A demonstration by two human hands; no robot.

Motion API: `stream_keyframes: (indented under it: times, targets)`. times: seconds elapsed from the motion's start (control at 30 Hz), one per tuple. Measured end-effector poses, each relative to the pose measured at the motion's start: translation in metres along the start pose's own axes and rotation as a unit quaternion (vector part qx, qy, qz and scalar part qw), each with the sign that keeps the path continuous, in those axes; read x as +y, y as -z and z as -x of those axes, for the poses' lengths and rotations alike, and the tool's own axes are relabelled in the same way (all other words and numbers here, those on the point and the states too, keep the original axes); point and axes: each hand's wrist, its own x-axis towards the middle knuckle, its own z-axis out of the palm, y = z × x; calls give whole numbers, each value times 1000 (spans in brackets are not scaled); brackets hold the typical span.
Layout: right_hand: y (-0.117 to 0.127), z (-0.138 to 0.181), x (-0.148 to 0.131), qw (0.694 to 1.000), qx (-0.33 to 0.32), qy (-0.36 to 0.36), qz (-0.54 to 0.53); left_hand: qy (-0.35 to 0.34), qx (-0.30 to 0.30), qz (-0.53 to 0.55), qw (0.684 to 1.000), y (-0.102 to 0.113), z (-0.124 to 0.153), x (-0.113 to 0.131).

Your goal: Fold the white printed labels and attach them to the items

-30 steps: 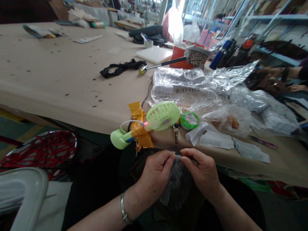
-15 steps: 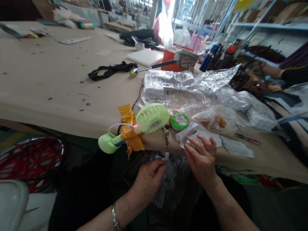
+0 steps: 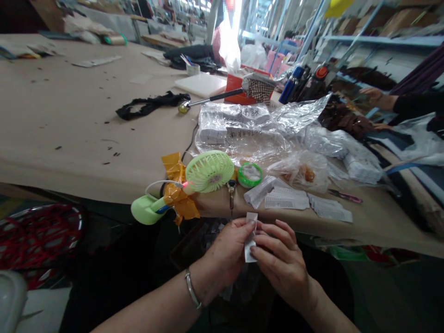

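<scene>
Since half a second ago, our right hand (image 3: 280, 266) has come back from the loose paper slips (image 3: 287, 199) on the table (image 3: 69, 115) and now meets our left hand (image 3: 225, 252) below the near edge. Between them we hold a small white label (image 3: 250, 236), upright; the left grip pinches its upper part with thumb and fingertips, and the right grip is closed narrowly on its lower edge. So one label has been picked and is in hand; we judge the work to be early or midway, because a spread of slips is still lying just right of the green fan (image 3: 208, 172) and more bundles sit in the clear bags (image 3: 239, 129) farther back. A crumpled clear bag in our lap is partly hidden; we cannot tell its contents.
</scene>
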Motion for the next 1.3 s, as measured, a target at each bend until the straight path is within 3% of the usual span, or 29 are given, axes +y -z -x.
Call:
stream_keyframes:
  times: [0.1, 0.2, 0.3, 0.63, 0.77, 0.9, 1.0, 1.3]
  targets:
    - [4, -2, 19, 995, -4, -57, 86, 7, 36, -64, 997, 0, 0, -1]
    - [6, -5, 41, 970, -35, -125, 207, 23, 67, -129, 989, 3, 3, -4]
    - [4, -5, 51, 961, -39, -123, 244, 24, 80, -150, 985, 7, 3, -6]
    - [4, 6, 64, 983, 71, -88, 146, 64, 64, -146, 985, 2, 3, -5]
    - [9, 7, 54, 989, 100, -66, 84, 98, 27, -101, 990, -1, 3, -2]
    - [5, 6, 29, 999, 33, -13, -27, 90, -27, -26, 995, -2, 1, -2]
    - [-1, 8, 16, 998, -1, 13, -61, 69, -25, 21, 997, -2, 2, -3]
    - [-3, 11, 7, 995, -30, 7, -97, 87, -46, -24, 995, 1, 6, -6]
